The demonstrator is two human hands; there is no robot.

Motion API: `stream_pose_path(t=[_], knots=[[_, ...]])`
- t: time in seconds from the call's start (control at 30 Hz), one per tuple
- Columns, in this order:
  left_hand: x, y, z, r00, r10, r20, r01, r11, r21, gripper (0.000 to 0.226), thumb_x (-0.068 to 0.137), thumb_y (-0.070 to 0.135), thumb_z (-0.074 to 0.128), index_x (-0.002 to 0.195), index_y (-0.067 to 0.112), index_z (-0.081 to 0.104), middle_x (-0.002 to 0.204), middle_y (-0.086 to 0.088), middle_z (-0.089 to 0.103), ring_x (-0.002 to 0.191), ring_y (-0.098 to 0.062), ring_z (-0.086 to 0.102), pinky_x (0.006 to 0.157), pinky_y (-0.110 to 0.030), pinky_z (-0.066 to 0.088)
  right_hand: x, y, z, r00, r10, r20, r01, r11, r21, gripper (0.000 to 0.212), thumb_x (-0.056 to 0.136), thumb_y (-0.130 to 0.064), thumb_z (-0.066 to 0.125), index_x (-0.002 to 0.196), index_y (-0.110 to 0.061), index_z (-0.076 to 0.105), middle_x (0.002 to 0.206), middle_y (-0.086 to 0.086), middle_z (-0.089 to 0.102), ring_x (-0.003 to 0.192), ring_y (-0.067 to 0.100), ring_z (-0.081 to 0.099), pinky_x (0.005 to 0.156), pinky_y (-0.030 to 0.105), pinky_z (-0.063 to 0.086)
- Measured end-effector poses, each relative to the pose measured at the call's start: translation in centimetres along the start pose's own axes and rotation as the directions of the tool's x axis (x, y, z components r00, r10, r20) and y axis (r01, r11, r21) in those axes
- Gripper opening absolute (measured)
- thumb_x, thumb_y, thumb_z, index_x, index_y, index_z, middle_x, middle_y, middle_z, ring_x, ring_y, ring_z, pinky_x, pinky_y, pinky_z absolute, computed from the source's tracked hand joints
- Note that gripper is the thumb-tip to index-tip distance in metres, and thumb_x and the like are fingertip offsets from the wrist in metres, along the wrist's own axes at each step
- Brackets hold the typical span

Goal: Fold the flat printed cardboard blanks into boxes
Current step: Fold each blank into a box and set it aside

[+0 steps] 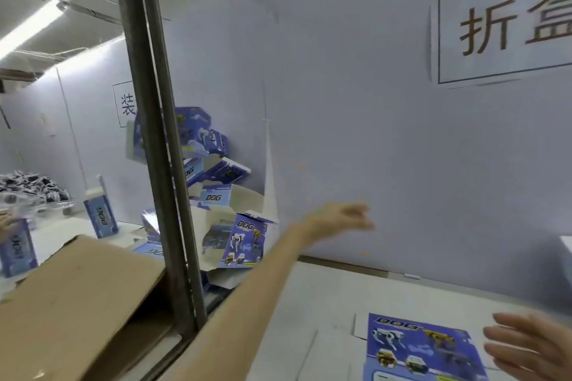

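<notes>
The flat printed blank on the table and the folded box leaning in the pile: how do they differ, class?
The flat blank lies flat on the white table; the folded box stands tilted against the pile. The blank is still unfolded near the right hand; the box has volume and raised top flaps. Both show the blue DOG print.

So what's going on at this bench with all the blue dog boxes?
A person is folding printed cardboard blanks into boxes. The left hand is stretched out empty, fingers spread, near the pile of folded boxes heaped against the wall. The right hand, also open, hovers beside a flat blank lying on the white table.
</notes>
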State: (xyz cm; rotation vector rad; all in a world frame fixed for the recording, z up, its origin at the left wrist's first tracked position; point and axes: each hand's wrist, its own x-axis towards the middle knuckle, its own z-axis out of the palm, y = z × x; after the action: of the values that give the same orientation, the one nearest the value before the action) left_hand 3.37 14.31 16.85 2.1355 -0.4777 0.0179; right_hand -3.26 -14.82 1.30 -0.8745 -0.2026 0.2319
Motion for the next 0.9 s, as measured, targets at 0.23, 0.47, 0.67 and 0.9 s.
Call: stream_pose_path(t=[0.23, 0.47, 0.67, 0.9], knots=[[-2.7, -7.5, 17.7, 0.826, -0.336, 0.452, 0.075, 0.861, 0.503, 0.073, 0.094, 0.055, 0.049, 0.153, 0.036, 0.012, 0.162, -0.005, 0.011, 0.148, -0.034, 0.008, 0.117, -0.057, 0.011, -3.7, -0.4, 2.5, 0.903, -0.140, -0.405, -0.191, 0.716, -0.672, 0.023, 0.098, -0.006, 0.052, 0.084, 0.000, 0.070, 0.085, 0.020, 0.073, 0.078, 0.033, 0.068, 0.073, 0.041, 0.049], [-3.8, -9.6, 21.4, 0.860, -0.251, 0.444, -0.071, 0.803, 0.592, 0.081, 0.089, 0.063, 0.052, 0.151, 0.046, 0.003, 0.162, 0.003, -0.016, 0.146, -0.021, -0.022, 0.111, -0.054, -0.021, -3.0, 0.8, 1.5, 0.906, -0.154, -0.395, -0.336, 0.308, -0.890, 0.017, 0.094, -0.016, 0.056, 0.085, -0.025, 0.066, 0.095, -0.004, 0.068, 0.094, 0.017, 0.061, 0.091, 0.037, 0.049], [-5.3, -9.6, 22.4, 0.937, -0.137, 0.322, -0.087, 0.799, 0.594, 0.081, 0.079, 0.080, 0.043, 0.148, 0.046, 0.021, 0.162, 0.008, 0.014, 0.149, -0.022, 0.009, 0.118, -0.049, 0.013, -3.0, 1.5, 0.5, 0.889, -0.216, -0.404, -0.337, 0.289, -0.896, 0.010, 0.097, -0.017, 0.052, 0.098, -0.022, 0.060, 0.103, -0.002, 0.066, 0.091, 0.012, 0.062, 0.072, 0.024, 0.048], [-5.7, -8.1, 20.7, 0.954, -0.078, 0.288, -0.087, 0.851, 0.518, 0.065, 0.080, 0.079, 0.037, 0.132, 0.042, 0.050, 0.137, 0.010, 0.054, 0.122, -0.014, 0.049, 0.095, -0.031, 0.040, -3.3, 1.3, 0.0, 0.875, -0.273, -0.401, -0.338, 0.250, -0.908, 0.020, 0.098, -0.018, 0.049, 0.115, -0.022, 0.059, 0.127, 0.001, 0.058, 0.103, 0.011, 0.052, 0.074, 0.021, 0.041]])
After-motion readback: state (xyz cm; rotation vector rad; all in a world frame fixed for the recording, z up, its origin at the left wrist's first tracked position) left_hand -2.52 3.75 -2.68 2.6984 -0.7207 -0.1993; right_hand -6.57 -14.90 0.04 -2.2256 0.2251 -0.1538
